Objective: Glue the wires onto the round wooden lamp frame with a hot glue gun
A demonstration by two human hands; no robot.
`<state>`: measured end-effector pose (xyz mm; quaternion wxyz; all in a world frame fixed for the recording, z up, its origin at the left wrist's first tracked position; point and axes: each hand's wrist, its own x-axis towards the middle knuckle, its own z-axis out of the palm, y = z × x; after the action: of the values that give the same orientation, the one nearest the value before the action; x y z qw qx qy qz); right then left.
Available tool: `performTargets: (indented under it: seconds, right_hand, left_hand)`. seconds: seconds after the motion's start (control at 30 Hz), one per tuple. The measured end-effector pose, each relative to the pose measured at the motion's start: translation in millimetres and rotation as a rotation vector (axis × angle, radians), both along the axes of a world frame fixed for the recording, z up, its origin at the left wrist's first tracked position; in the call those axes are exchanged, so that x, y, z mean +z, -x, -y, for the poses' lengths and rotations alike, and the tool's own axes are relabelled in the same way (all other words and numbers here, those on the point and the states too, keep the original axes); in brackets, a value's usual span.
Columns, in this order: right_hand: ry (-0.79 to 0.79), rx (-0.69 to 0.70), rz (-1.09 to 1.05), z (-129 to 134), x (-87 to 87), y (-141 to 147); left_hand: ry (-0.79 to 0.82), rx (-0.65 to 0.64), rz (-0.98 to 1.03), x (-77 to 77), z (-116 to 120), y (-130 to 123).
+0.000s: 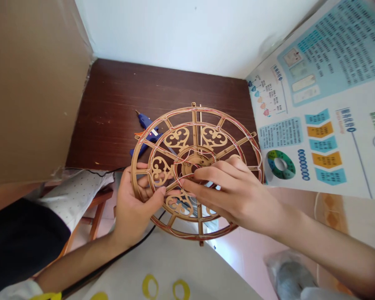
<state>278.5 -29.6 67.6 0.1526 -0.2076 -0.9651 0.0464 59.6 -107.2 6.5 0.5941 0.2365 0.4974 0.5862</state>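
Observation:
A round, wheel-like wooden frame (200,208) with spokes, scroll-shaped inserts and thin red and white wires is held up over the front edge of the dark table. My left hand (140,200) grips its lower left rim, with the thumb on the front and the fingers behind. My right hand (231,187) reaches over the right side, its fingers bent together at the wires near the hub; whatever lies between the fingertips is hidden. Behind the wheel's upper left rim lies a blue glue gun (146,123), partly covered by the wheel.
The dark brown table (121,91) meets a white wall. A cardboard panel (34,83) stands at the left, a printed poster board (325,108) at the right. A black cable (143,238) runs below my left hand. A plastic bag (289,275) is on the floor.

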Motion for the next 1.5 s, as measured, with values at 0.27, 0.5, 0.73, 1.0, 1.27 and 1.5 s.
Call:
performTargets:
  seconds: [0.27, 0.5, 0.73, 1.0, 1.27, 1.5]
  right_hand:
    - [0.028, 0.005, -0.004, -0.2, 0.6, 3.0]
    - [0.110, -0.015, -0.060, 1.9, -1.6, 6.1]
    - [0.196, -0.019, -0.105, 0.7, -0.9, 6.4]
    - [0.105, -0.079, -0.090, 2.7, 6.1, 4.1]
    - [0.067, -0.152, -0.120, -2.3, 6.2, -5.2]
    - [0.056, -0.126, -0.076, -5.1, 12.5, -2.5]
  left_hand:
    - [-0.001, 0.000, 0.005, 0.4, 1.5, 0.5]
    - [-0.018, 0.022, 0.010, 0.5, -0.4, -0.7]
    - [-0.018, 0.017, 0.019, -2.0, 0.4, 0.6]
    - [0.020, 0.029, 0.016, -1.4, 1.6, 0.4]
    - [0.039, 0.063, 0.008, -2.3, 2.1, 1.6]
    - [0.049, 0.064, 0.025, 0.9, 0.5, -0.2]
